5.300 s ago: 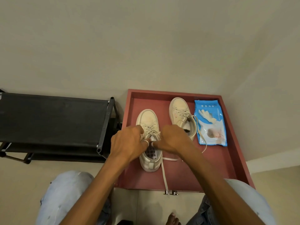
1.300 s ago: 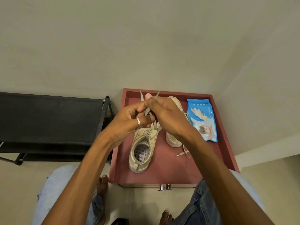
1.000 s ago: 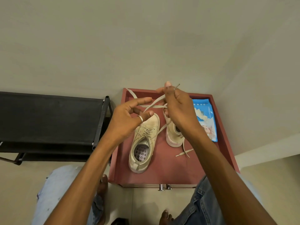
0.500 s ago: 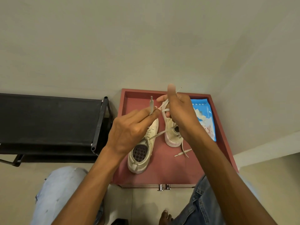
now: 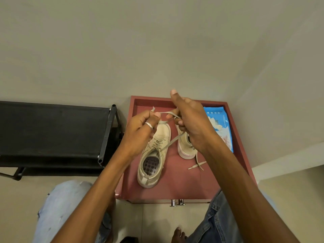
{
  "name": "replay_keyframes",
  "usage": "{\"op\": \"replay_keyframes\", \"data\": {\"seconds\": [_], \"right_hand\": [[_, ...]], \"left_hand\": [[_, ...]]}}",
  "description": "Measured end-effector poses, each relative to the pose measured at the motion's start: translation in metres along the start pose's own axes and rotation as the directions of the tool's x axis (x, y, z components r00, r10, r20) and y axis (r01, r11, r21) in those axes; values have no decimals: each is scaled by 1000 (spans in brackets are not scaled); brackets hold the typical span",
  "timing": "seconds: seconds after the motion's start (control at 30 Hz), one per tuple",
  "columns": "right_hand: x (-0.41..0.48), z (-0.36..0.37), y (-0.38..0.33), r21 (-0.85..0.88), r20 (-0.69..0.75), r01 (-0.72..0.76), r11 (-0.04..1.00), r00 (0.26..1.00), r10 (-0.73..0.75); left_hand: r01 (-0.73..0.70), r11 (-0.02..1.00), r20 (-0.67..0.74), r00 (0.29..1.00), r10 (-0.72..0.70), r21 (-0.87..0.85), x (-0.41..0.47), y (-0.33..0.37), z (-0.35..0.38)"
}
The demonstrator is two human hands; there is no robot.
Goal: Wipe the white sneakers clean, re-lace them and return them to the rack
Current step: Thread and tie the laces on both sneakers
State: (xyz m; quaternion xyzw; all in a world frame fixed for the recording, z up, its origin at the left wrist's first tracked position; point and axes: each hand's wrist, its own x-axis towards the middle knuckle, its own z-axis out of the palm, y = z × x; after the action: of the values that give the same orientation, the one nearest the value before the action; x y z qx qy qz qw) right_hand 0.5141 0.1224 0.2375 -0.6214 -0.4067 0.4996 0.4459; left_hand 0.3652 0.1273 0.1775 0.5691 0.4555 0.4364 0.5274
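Two off-white sneakers stand on a red tray-like table (image 5: pixel 175 192). The left sneaker (image 5: pixel 154 155) is laced and its lace (image 5: pixel 172 140) runs up from the top eyelets into my hands. My left hand (image 5: pixel 140 132) pinches one lace end above the toe. My right hand (image 5: pixel 189 120) grips the other strand, looped between both hands. The right sneaker (image 5: pixel 185 148) is partly hidden behind my right wrist, with its loose lace ends (image 5: pixel 197 165) on the table.
A blue pack of wet wipes (image 5: pixel 221 127) lies along the table's right side. A black shoe rack (image 5: pixel 52 130) stands to the left against the wall. My knees and bare feet are below the table's front edge.
Both hands rose from the left sneaker with its lace ends, crossed them in the air, and now hold a loop of lace between them above the toe.
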Motion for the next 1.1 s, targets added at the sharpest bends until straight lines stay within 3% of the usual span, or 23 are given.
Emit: {"op": "replay_keyframes", "data": {"seconds": [0.07, 0.13, 0.3, 0.47, 0.7, 0.87, 1.0, 1.1], "right_hand": [[0, 3, 3, -52, 3, 59, 997, 998, -59], [1, 5, 6, -128, 5, 129, 983, 992, -130], [4, 3, 13, -264, 156, 354, 897, 934, -323], [0, 6, 14, -316, 340, 556, 769, 823, -456], [4, 12, 20, -282, 283, 588, 758, 806, -520], [8, 10, 19, -290, 79, 541, 790, 836, -543], [8, -1, 9, -161, -124, 408, 899, 895, -428], [6, -10, 4, -7, -157, 300, 954, 942, -297]], "left_hand": [[181, 956, 76, 983, -168, -232, 2, 5, -3], [256, 904, 147, 965, -218, -342, 2, 8, -6], [330, 805, 220, 942, -252, -493, 3, 10, -13], [334, 815, 163, 942, -292, -474, 4, 10, -15], [299, 846, 141, 954, -264, -442, 5, 10, -15], [274, 878, 93, 961, -259, -393, 8, 10, -20], [228, 936, -37, 968, -247, -267, 11, 7, -29], [222, 930, -105, 959, -262, -292, 13, 7, -34]]}}
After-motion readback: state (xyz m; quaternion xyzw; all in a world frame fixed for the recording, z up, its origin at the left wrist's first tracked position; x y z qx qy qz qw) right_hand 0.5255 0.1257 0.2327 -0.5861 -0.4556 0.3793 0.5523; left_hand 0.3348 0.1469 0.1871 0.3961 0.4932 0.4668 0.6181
